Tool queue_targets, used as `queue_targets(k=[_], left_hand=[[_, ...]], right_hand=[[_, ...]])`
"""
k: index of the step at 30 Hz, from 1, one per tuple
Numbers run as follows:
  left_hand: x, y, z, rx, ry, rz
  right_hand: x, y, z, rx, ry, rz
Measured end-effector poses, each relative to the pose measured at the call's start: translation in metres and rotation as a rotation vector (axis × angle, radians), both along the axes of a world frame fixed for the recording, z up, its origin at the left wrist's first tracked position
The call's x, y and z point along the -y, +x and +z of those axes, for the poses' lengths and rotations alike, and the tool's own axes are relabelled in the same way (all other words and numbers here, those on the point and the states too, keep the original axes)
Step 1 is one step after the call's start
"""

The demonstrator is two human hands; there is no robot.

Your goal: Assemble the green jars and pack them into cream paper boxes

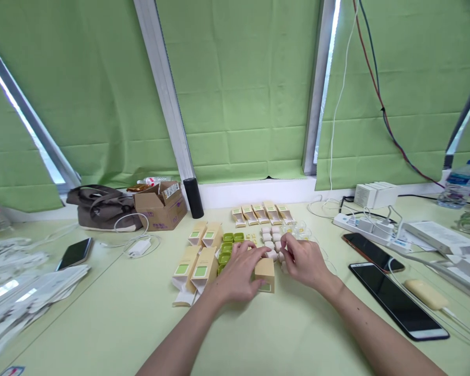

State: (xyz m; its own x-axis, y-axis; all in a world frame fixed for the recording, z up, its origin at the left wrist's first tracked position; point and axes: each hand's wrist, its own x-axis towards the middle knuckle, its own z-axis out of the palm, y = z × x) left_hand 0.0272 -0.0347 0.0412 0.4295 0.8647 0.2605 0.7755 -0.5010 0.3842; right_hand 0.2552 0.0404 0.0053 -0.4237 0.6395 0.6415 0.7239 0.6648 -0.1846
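While your left hand (241, 274) is down at the table (235, 344), it's got the small tan cardboard box (265, 268) from its left side: thumb low by the near face, forefinger reaching toward the far top edge, fingers spread just about the box's width. So the box sits between your two hands, right against the left one. Your right hand (303, 261) is just past the box's right side, fingers curled; can't tell how far apart the fingertips are or if they've got anything.

Over to your left, four tan cardboard boxes with green square labels (204, 269) lie in two pairs. Next to them are glossy green square containers (227, 237), then tiny yellow pieces (253, 236). Pale pinkish-white rounded blocks (266, 237) sit beyond the box, near your right fingers, with clear plastic round pieces (301, 228) beside them. Farther back, five more tan labelled boxes (259, 213) make a row.
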Motion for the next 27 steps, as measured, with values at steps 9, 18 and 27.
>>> queue_targets(k=[9,18,27], left_hand=[[-0.008,-0.001,0.02,-0.045,0.063,0.039],[-0.109,-0.067,0.073,-0.125,0.141,0.341],[-0.192,-0.1,0.048,-0.319,0.083,0.585]], right_hand=[[0.01,-0.001,0.007,-0.08,0.085,0.062],[0.019,-0.003,0.01,-0.122,0.122,0.138],[0.018,-0.005,0.007,-0.099,0.086,0.166]])
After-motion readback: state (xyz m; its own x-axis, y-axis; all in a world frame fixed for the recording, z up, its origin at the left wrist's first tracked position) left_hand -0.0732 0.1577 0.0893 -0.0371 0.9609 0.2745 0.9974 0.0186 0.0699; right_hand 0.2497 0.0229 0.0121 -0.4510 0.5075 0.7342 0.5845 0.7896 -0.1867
